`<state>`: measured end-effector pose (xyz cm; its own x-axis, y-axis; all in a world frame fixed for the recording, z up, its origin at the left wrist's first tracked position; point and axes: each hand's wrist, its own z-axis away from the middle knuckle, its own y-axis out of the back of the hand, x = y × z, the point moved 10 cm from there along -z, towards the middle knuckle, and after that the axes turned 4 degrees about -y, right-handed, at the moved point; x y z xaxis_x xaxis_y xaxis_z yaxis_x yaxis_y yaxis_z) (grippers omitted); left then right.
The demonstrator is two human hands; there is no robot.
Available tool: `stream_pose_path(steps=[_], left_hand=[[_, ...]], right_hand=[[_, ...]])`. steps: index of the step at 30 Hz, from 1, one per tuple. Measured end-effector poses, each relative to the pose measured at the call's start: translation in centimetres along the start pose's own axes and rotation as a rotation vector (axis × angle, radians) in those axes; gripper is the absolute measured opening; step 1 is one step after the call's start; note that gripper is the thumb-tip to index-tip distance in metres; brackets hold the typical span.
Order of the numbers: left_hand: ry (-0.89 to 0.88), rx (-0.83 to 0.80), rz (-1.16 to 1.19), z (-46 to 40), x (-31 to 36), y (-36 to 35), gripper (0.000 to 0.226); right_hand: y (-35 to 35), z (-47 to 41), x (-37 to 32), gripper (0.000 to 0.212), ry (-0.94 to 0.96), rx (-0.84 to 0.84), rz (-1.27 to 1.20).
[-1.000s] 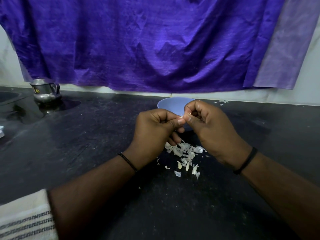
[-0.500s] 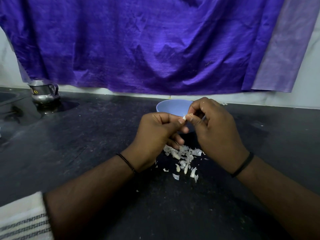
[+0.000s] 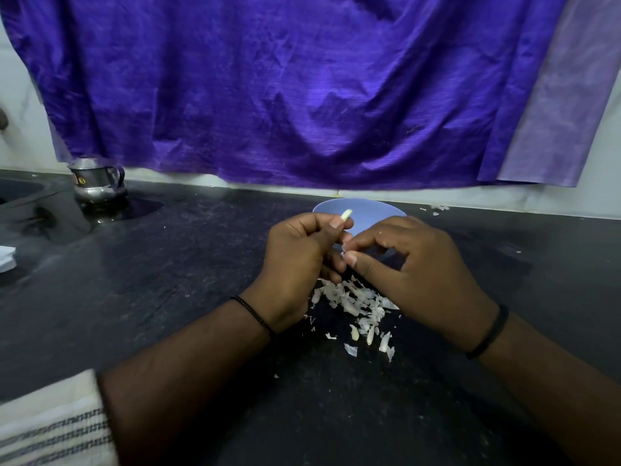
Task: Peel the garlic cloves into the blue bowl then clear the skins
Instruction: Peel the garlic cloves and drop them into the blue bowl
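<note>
My left hand (image 3: 299,260) pinches a pale garlic clove (image 3: 346,214) between thumb and forefinger, its tip sticking up in front of the blue bowl (image 3: 369,213). Just right of it and slightly lower, my right hand (image 3: 416,274) pinches a small scrap of skin (image 3: 344,253) at its fingertips. Both hands hover above a pile of white garlic skins and a few small cloves (image 3: 356,304) on the black counter (image 3: 168,297). The hands hide most of the bowl's inside.
A small steel jug (image 3: 97,183) stands at the back left. A purple cloth (image 3: 302,89) hangs on the wall behind. A few skin scraps (image 3: 437,208) lie at the back right. A striped white cloth (image 3: 50,425) shows at the lower left.
The hands have pulled apart. My left hand now holds the clove up bare near the bowl, and my right hand has dropped lower with a scrap of skin.
</note>
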<state>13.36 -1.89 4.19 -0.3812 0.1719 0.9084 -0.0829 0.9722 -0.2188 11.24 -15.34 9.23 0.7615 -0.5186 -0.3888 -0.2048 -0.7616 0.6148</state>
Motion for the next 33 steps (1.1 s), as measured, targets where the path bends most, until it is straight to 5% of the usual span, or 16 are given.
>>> stream_pose_path(steps=[4,24,33], left_hand=[[-0.091,0.011,-0.117,-0.1,0.7,0.2,0.018],[-0.311,-0.056,-0.369,0.4,2.3,-0.7,0.014],[-0.356,-0.077,-0.487,0.8,2.3,-1.4,0.011]], right_hand=[[1.1,-0.2,0.7,0.024,-0.058,0.069,-0.027],[1.8,0.1,4.0,0.006,-0.433,0.163,-0.399],[1.2,0.4,4.1,0.005,-0.459,0.149,-0.335]])
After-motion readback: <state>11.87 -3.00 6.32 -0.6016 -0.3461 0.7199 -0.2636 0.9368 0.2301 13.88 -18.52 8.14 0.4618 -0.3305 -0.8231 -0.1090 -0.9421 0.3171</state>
